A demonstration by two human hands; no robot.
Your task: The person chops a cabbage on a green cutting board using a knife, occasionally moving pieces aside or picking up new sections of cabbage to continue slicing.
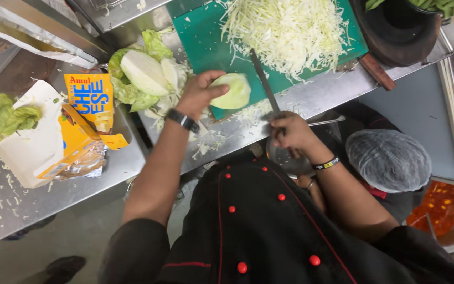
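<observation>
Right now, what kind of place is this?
Likely a commercial kitchen: steel counter, green cutting board heaped with shredded cabbage, left hand on a cabbage piece, right hand holding a knife.

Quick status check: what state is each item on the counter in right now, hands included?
Left hand: gripping the cabbage piece.
Cabbage piece: unshredded, on the board's edge.
Right hand: closed on the knife.
Knife: blade flat on the board.
Shredded cabbage: piled.
Cheese box: torn open.
</observation>
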